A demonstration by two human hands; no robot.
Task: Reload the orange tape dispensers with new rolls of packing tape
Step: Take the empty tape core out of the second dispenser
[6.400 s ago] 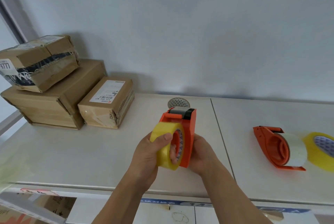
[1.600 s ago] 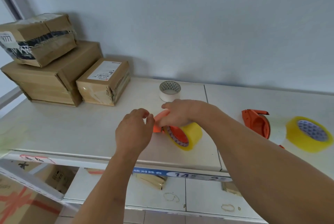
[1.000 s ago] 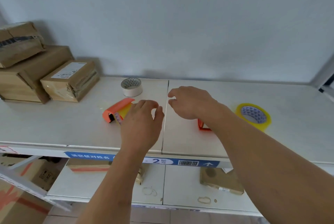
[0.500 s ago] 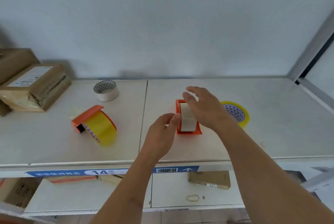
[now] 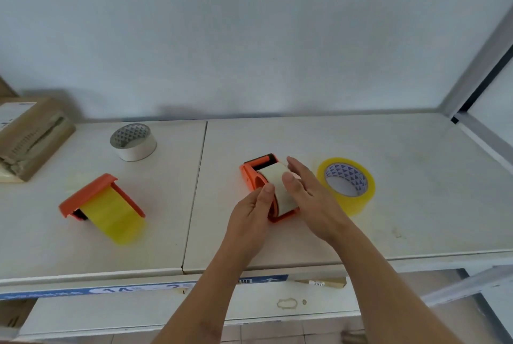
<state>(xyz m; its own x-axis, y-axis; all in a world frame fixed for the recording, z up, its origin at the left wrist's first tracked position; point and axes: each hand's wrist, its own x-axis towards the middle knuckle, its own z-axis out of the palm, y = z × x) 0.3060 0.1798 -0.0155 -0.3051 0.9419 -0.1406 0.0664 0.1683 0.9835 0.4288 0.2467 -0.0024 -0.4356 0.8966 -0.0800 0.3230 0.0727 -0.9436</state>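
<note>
An orange dispenser (image 5: 250, 174) rests on the white shelf (image 5: 416, 191), carrying a pale, nearly used-up roll (image 5: 279, 191). My left hand (image 5: 249, 216) clasps the dispenser's left side with its thumb on the rim. My right hand (image 5: 311, 193) wraps the roll from the right, thumb on the tape face. A fresh yellow roll (image 5: 352, 199) lies flat just right of my right hand. To the left, a second orange dispenser (image 5: 86, 196) lies tilted, loaded with yellow tape (image 5: 116, 218).
A white roll core (image 5: 136, 146) stands at the back left. A cardboard box (image 5: 30, 132) sits at the far left edge. A grey shelf post (image 5: 477, 66) rises at the right. A lower shelf (image 5: 166, 313) shows below the front edge.
My view has shifted slightly right and closer. Both hands have closed in on the dispenser with the pale roll, the left thumb now on its rim. The loaded dispenser has not moved.
</note>
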